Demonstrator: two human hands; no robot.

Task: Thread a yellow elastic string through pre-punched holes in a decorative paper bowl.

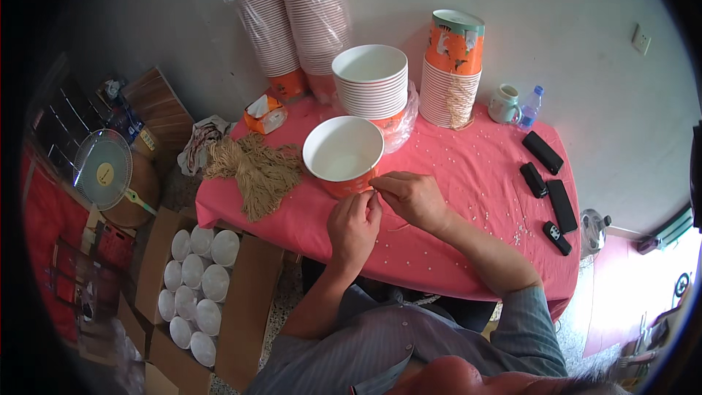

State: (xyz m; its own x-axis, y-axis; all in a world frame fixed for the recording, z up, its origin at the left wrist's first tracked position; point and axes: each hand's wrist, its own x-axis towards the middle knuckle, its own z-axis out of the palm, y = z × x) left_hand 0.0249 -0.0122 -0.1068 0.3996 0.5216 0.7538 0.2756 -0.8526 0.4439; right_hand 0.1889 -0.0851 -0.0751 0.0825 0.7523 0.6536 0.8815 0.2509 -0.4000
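A paper bucket (341, 184) with a white inside and an orange printed outside stands at the table's front edge, its mouth up. My right hand (415, 197) is closed in a pinch against its near right side. Just below, my left hand (354, 230) also pinches, its fingertips close to the right ones. What lies between the fingers is too small to make out; a thin pale strand seems to run beneath the right hand. Left of the bucket lies a heap of tan cords (257, 175).
Behind stand nested paper buckets (371, 91), wrapped stacks (316, 22) and another stack (441, 91) hung with cords. A tissue pack (265, 115), mug (504, 104), bottle (531, 107) and black devices (542, 152) share the pink-covered table. A carton (245, 307) of white cups is on the floor.
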